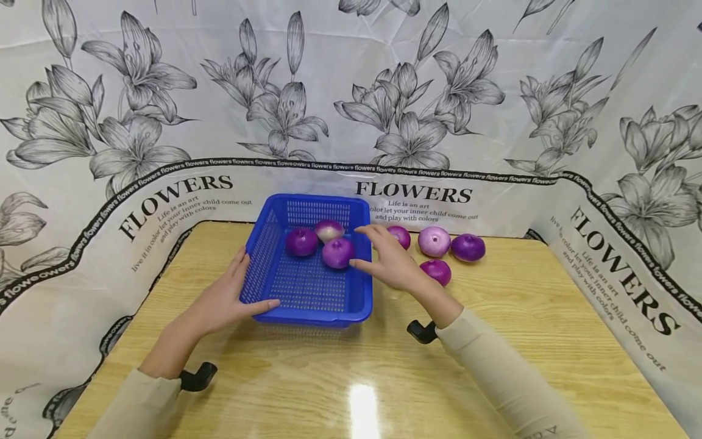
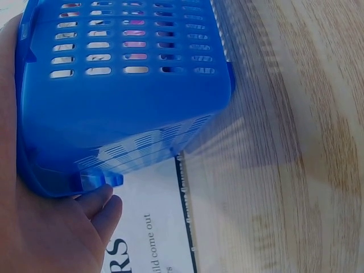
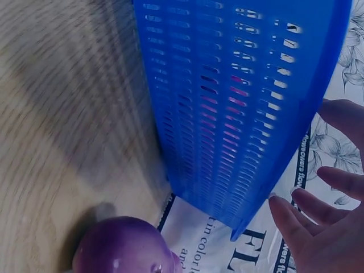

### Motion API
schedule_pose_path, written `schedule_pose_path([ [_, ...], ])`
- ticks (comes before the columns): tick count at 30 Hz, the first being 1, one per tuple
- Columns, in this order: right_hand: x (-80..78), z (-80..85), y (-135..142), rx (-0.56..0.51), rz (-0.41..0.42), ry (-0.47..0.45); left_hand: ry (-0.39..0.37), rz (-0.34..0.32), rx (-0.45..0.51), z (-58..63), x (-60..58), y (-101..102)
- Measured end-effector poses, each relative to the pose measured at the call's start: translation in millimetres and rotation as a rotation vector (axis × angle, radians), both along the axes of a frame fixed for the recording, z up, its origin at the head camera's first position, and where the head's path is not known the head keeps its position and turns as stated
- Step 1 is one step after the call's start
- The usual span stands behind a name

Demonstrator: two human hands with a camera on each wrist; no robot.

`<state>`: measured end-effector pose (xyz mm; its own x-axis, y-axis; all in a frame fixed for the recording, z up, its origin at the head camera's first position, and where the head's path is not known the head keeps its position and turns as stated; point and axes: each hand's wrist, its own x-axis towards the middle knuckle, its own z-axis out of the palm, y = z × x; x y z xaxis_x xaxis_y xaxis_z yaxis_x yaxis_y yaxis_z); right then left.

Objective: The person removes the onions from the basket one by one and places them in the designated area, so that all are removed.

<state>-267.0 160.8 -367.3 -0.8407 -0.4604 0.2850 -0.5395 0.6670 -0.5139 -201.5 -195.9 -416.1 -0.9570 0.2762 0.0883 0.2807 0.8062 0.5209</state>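
A blue plastic basket with slotted walls stands on the table, three purple onions inside: one at left, one pale-bottomed onion behind, one nearest the right wall. My left hand holds the basket's left front corner, thumb over the front rim and fingers along the outer left side. Over the right rim, my right hand hangs with fingers loosely spread, thumb tip close beside the nearest onion. The right wrist view shows nothing between those fingers, which are close to the basket rim.
Right of the basket lie several more onions: one partly behind my right hand, a lighter one, a dark one, and one nearer my wrist. Flower-printed cloth hangs behind the wooden table and along its sides.
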Motion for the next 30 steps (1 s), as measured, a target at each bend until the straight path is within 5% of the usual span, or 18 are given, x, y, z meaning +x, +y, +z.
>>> schedule_pose_path([
  [13, -30.7, -6.9, -25, 0.061, 0.044, -0.069, -0.001, 0.003, -0.001, -1.4, -3.1, -2],
  [23, -42.9, -20.1, -46, 0.350, -0.002, 0.000, -0.017, 0.006, 0.004, -4.1, -0.2, 0],
  [30, -51.1, -23.8, -54, 0.449, -0.044, 0.045, -0.004, 0.005, -0.006, -2.2, -2.2, -1],
])
